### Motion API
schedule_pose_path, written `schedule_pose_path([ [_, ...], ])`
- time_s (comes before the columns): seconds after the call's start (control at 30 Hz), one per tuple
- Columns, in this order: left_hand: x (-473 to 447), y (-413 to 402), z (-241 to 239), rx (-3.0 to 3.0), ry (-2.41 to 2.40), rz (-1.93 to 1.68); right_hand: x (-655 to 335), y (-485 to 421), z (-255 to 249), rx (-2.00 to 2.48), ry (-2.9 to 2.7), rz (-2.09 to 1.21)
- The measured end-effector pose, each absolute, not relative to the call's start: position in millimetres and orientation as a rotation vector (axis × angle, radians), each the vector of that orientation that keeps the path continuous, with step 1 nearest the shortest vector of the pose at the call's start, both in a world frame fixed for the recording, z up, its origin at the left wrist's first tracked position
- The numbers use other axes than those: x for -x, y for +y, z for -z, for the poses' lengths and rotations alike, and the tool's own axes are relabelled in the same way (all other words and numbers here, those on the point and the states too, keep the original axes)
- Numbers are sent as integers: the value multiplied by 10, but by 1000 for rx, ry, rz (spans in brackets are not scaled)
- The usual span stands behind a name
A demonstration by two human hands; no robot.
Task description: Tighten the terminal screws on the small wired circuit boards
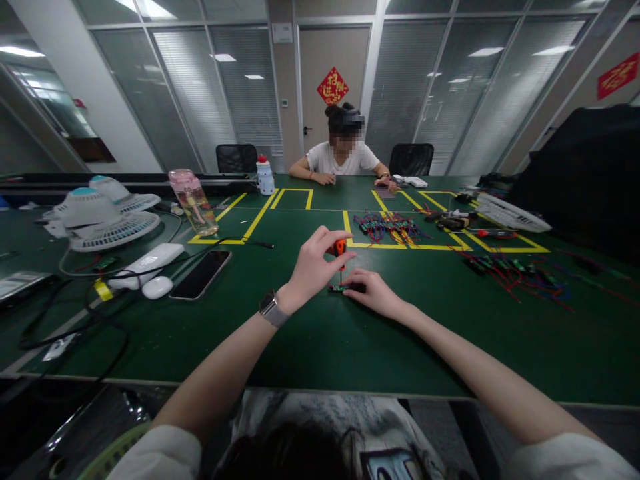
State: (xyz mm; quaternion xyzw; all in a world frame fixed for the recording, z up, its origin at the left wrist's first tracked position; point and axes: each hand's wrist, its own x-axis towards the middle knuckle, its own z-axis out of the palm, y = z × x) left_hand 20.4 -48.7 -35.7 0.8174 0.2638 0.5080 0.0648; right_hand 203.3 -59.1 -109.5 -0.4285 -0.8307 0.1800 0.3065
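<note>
Screwdriver with stubby orange-and-black handle and thin straight shaft (341, 248): standing upright, or nearly so, handle uppermost. Left hand (317, 261) is gripping the handle, fingers partly hiding it; shaft is pointing down. Tip is meeting, or almost meeting, the work below; contact too small to confirm.

Small, narrow green circuit board with dark components (337, 289): lying low at the dark green table surface (300, 350), long side running roughly crosswise. Right hand (377, 295) is pinching its right part, fingertips covering some of it; a black portion is showing beneath those fingers. Finer markings are blurring out.
</note>
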Motion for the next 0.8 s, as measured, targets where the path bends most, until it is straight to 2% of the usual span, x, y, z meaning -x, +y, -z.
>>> schedule_pose_path([
  [0.23, -195, -467, 358, -2384, 705, -1510, -2032, -607, 1069, 1131, -2214, -475],
  [0.43, -197, -456, 347, -2311, 840, -1611, -2032, -610, 1065, 1128, -2219, -469],
  [0.63, -219, -486, 352, -2302, 698, -1502, -2038, -600, 1076, 1110, -2221, -456],
  [0.8, -246, -511, 376, -2321, 795, -1572, -2041, -589, 1095, 1123, -2213, -455],
])
